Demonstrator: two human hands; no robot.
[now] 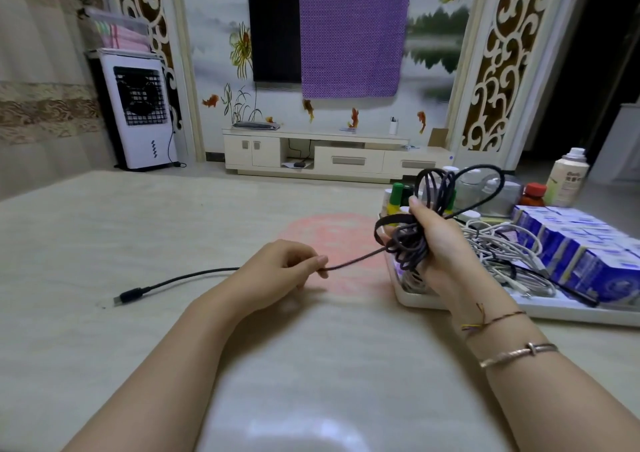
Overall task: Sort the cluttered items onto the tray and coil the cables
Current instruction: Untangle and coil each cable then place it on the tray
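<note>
Left hand (277,271) at 10 o'clock of frame centre, pinching the cable (353,260) between thumb and fingertip. Free tail runs to 9 o'clock; its plug (131,295) lies on the smooth pale table (173,216). Right hand (438,243) at 2 o'clock, fingers curled round the loose dark coil (436,191), held above the white tray (554,311). Best to feed slack evenly, matching loop size, with no twist. On the tray: tangled white cables (498,243), glossy blue boxes (581,243), bottles (396,198) beyond.
</note>
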